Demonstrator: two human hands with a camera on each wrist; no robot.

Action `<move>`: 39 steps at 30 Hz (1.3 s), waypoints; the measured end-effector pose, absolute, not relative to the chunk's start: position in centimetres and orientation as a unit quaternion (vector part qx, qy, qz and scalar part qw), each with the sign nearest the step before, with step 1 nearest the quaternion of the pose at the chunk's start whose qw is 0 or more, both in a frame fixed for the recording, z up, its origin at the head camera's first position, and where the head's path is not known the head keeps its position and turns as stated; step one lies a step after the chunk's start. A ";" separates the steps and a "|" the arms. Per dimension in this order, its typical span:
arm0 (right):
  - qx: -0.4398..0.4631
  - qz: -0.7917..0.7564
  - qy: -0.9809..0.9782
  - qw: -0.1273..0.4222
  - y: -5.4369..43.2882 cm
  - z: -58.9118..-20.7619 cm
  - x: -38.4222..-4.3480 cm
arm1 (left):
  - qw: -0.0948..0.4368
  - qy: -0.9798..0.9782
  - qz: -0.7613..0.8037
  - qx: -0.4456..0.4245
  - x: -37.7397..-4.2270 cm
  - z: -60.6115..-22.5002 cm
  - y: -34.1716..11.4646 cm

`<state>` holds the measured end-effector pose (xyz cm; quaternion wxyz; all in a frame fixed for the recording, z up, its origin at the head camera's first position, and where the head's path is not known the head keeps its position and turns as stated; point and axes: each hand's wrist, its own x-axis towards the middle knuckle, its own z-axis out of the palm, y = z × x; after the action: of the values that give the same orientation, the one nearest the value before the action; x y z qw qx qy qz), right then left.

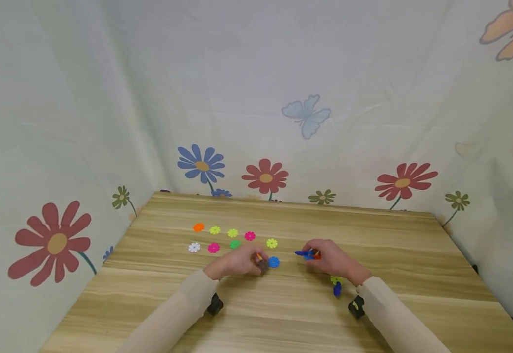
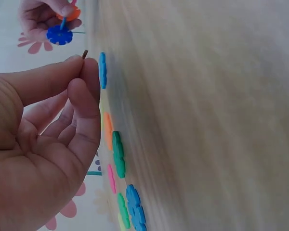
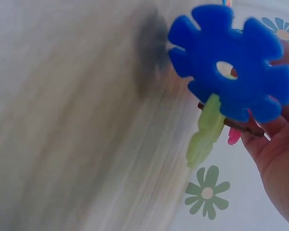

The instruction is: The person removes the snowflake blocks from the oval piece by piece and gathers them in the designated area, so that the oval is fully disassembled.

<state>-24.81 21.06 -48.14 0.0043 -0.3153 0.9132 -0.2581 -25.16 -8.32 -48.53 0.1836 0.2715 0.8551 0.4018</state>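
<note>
My left hand (image 1: pixel 242 260) pinches a brown flower-shaped disc (image 1: pixel 262 265) between thumb and forefinger; only its thin edge shows in the left wrist view. To the right, my right hand (image 1: pixel 332 257) grips a cluster of interlocked plastic flower discs. A dark blue disc (image 3: pixel 207 53) is large in the right wrist view, with a yellow-green disc (image 3: pixel 204 134) slotted into it and a brown disc (image 3: pixel 238 127) behind. An orange disc (image 2: pixel 72 13) of the cluster shows between the right fingers. A light blue disc (image 1: pixel 273 262) lies on the table beside the left fingertips.
Loose discs lie in rough rows on the wooden table (image 1: pixel 256 318), left of centre: orange (image 1: pixel 198 227), white (image 1: pixel 194 247), pink (image 1: pixel 214 248), green (image 1: pixel 235 244) and several yellow-green ones. A flower-printed cloth (image 1: pixel 239 98) hangs behind and at both sides.
</note>
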 end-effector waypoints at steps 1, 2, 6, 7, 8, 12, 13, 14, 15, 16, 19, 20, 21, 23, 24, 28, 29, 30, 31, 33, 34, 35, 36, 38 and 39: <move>-0.314 -0.259 0.913 0.007 21.0 -48.1 -24.8 | 0.185 0.858 0.391 0.276 -25.0 -48.6 -8.3; -0.313 -0.260 0.914 0.010 21.0 -48.1 -24.8 | 0.188 0.860 0.383 0.280 -24.9 -48.6 -8.3; -0.309 -0.260 0.915 0.017 20.9 -48.0 -24.8 | 0.195 0.868 0.359 0.283 -24.3 -48.5 -8.4; -0.309 -0.260 0.915 0.018 20.9 -48.0 -24.8 | 0.198 0.869 0.355 0.283 -24.2 -48.4 -8.4; -0.310 -0.258 0.915 0.017 20.8 -47.9 -24.8 | 0.201 0.868 0.354 0.282 -24.1 -48.4 -8.4; -0.310 -0.254 0.916 0.016 20.8 -47.9 -24.8 | 0.211 0.871 0.344 0.280 -24.1 -48.4 -8.5; -0.309 -0.254 0.916 0.017 20.8 -47.9 -24.8 | 0.211 0.873 0.340 0.280 -24.1 -48.5 -8.5; -0.308 -0.254 0.917 0.017 20.8 -47.8 -24.8 | 0.211 0.874 0.336 0.280 -24.1 -48.5 -8.5; -0.307 -0.255 0.917 0.018 20.8 -47.8 -24.8 | 0.210 0.875 0.334 0.280 -24.1 -48.5 -8.5; -0.307 -0.255 0.917 0.018 20.8 -47.8 -24.8 | 0.208 0.877 0.331 0.280 -24.1 -48.5 -8.5; -0.308 -0.254 0.916 0.017 20.7 -47.7 -24.8 | 0.200 0.882 0.319 0.282 -24.0 -48.4 -8.5; -0.308 -0.254 0.917 0.017 20.7 -47.7 -24.7 | 0.198 0.884 0.317 0.281 -24.0 -48.4 -8.5; -0.309 -0.254 0.916 0.016 20.7 -47.7 -24.7 | 0.196 0.884 0.316 0.281 -24.0 -48.3 -8.4; -0.309 -0.254 0.916 0.016 20.7 -47.7 -24.7 | 0.193 0.887 0.314 0.278 -24.0 -48.3 -8.5; -0.310 -0.254 0.916 0.017 20.7 -47.7 -24.7 | 0.192 0.887 0.316 0.276 -24.1 -48.4 -8.5; -0.311 -0.254 0.915 0.017 20.7 -47.6 -24.6 | 0.185 0.889 0.319 0.271 -24.2 -48.6 -8.4; -0.312 -0.255 0.915 0.017 20.7 -47.5 -24.5 | 0.183 0.889 0.321 0.270 -24.2 -48.6 -8.5; -0.313 -0.255 0.915 0.017 20.7 -47.5 -24.5 | 0.180 0.890 0.319 0.271 -24.3 -48.6 -8.5; -0.314 -0.256 0.914 0.016 20.7 -47.5 -24.5 | 0.177 0.890 0.318 0.274 -24.4 -48.6 -8.5; -0.315 -0.257 0.914 0.015 20.6 -47.6 -24.5 | 0.173 0.891 0.314 0.277 -24.4 -48.6 -8.6; -0.315 -0.256 0.914 0.013 20.6 -47.6 -24.5 | 0.171 0.891 0.314 0.278 -24.5 -48.6 -8.6; -0.315 -0.255 0.914 0.013 20.6 -47.6 -24.5 | 0.169 0.891 0.315 0.280 -24.5 -48.6 -8.7; -0.316 -0.253 0.914 0.012 20.6 -47.6 -24.5 | 0.170 0.891 0.315 0.280 -24.6 -48.6 -8.7; -0.316 -0.251 0.915 0.012 20.5 -47.7 -24.6 | 0.172 0.890 0.318 0.277 -24.6 -48.6 -8.8; -0.315 -0.252 0.915 0.013 20.5 -47.7 -24.6 | 0.173 0.890 0.320 0.276 -24.7 -48.6 -8.8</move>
<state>-24.59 20.52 -47.66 0.0130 -0.3154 0.9148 -0.2519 -24.66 -8.78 -48.59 0.1732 0.2756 0.8899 0.3196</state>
